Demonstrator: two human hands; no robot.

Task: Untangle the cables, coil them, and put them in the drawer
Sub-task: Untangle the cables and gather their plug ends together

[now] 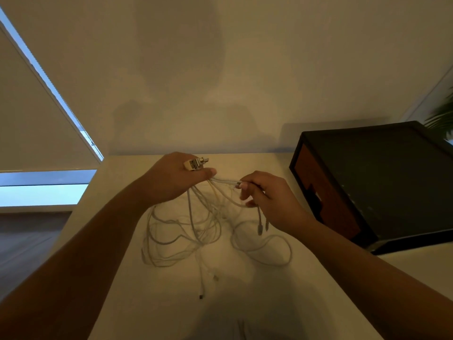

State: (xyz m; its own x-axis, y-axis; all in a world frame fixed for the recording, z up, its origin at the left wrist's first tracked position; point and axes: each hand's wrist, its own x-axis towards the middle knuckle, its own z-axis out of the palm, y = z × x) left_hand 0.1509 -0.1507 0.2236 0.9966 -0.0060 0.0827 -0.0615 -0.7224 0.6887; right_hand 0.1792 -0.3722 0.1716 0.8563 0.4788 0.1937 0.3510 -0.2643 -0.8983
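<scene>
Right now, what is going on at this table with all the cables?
A person is sorting a tangle of white cables over a pale table. The left hand has a bunch of plug ends in its grip; the right hand pinches a couple of cables stretched sideways. Most loops lie tangled on the table, none coiled. The dark drawer box on the right looks shut.

Single head-worn wide-angle view, facing forward and down, close over the table (245,303)

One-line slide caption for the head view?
Left hand grips plug ends, right hand pinches strands of tangled white cables over the table.
</scene>
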